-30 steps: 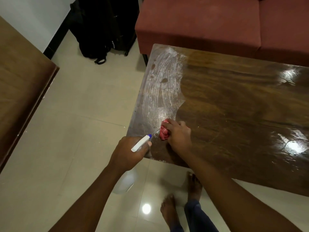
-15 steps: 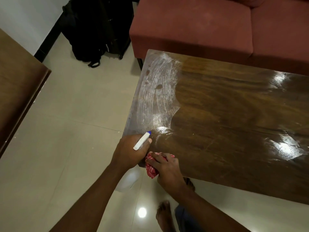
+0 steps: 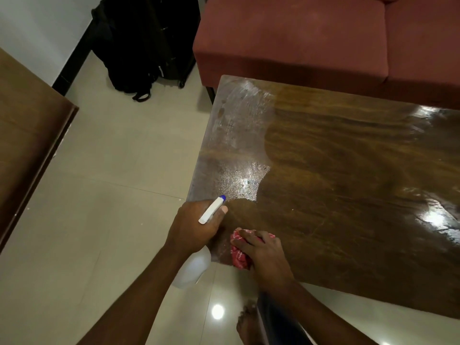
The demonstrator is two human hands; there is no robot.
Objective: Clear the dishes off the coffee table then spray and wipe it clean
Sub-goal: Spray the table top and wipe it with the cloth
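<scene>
The dark glossy wooden coffee table [image 3: 348,185] fills the right of the view, bare of dishes. Its left end carries pale wipe streaks and a patch of fresh spray droplets [image 3: 239,181]. My left hand [image 3: 194,225] grips a white spray bottle [image 3: 191,268] by its neck at the table's near left corner, the blue-tipped nozzle [image 3: 212,210] pointing over the wet patch. My right hand [image 3: 263,255] presses a crumpled red cloth [image 3: 239,255] onto the table's near edge, just right of the bottle.
A dark red sofa [image 3: 311,38] stands right behind the table. A black bag [image 3: 146,46] leans against the wall at the back left. Another brown wooden surface [image 3: 27,135] juts in at the left. Pale floor tiles [image 3: 112,195] lie between; my bare foot [image 3: 249,322] is below the table edge.
My right hand has pulled the red cloth back from the streaked area to the near edge. Fresh droplets have appeared in front of the nozzle. The view has shifted downwards.
</scene>
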